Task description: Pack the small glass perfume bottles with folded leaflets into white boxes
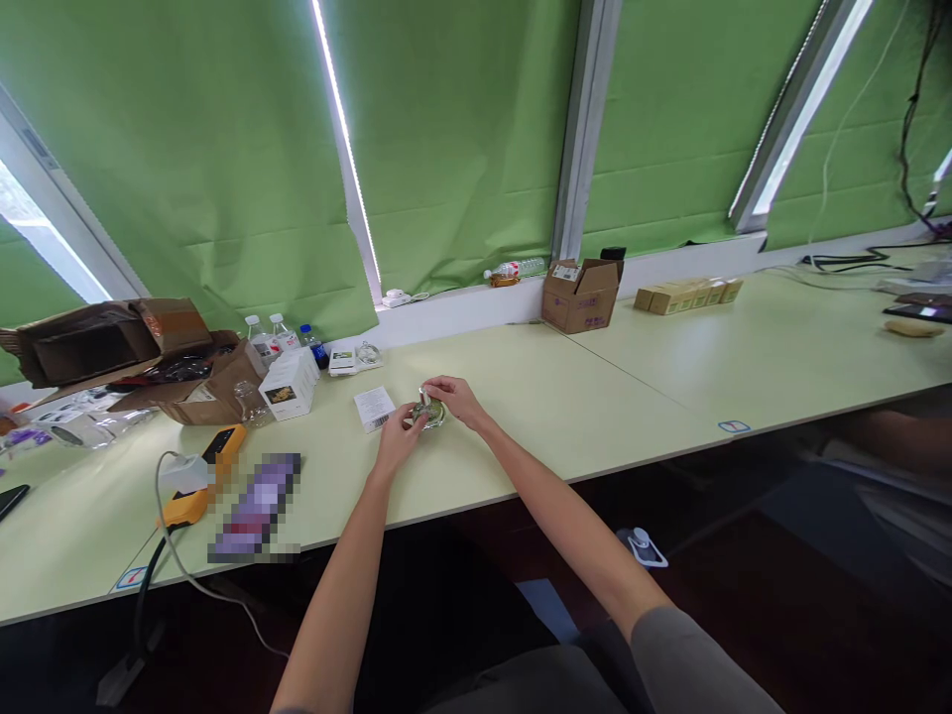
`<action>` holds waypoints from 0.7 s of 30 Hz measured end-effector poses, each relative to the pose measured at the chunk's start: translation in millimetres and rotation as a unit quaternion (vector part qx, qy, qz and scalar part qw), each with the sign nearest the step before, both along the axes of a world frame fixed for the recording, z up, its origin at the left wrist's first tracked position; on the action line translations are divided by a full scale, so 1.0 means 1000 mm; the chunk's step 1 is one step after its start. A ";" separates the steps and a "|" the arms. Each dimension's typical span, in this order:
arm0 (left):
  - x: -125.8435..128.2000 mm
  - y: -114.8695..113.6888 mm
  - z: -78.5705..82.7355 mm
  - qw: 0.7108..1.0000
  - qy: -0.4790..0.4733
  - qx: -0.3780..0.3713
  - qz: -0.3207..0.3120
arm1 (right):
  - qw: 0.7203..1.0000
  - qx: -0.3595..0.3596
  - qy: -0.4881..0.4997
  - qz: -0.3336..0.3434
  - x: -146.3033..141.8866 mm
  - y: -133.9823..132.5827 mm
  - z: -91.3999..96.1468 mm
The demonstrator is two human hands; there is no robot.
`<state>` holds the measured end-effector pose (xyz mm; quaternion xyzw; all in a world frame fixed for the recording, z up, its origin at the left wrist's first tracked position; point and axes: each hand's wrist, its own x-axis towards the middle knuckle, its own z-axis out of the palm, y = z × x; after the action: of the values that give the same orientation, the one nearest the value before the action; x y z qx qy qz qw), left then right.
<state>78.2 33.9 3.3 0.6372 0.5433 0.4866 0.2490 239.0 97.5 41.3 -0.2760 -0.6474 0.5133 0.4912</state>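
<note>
"What's that shiny bundle?"
"It's small, roundish and silvery-green, over the desk."
"And each grip?"
"Both narrow. The left hand pinches its near edge; the right hand pinches its far edge."

Green blinds, grey window frames, pale table

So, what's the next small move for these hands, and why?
Probably a slow, gentle pull on the pale piece with the right hand, since that hand seems to pinch it, while the left hand appears to steady the shiny round item just below. Finer detail is too small to tell, so I'd go lightly.
</note>
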 end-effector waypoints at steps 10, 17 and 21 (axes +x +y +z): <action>0.002 -0.003 0.002 1.000 0.002 0.009 -0.003 | 1.000 0.005 -0.005 -0.016 -0.003 0.004 -0.003; 0.003 -0.003 0.003 1.000 0.006 0.010 -0.005 | 0.999 0.006 0.016 0.050 0.001 -0.002 -0.001; 0.002 -0.004 0.004 1.000 0.008 0.011 -0.007 | 0.998 0.009 0.009 0.054 0.002 -0.004 0.000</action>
<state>80.6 30.0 7.0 0.6474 0.5358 0.4855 0.2410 240.8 93.5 41.7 -0.2313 -0.6615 0.5353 0.4714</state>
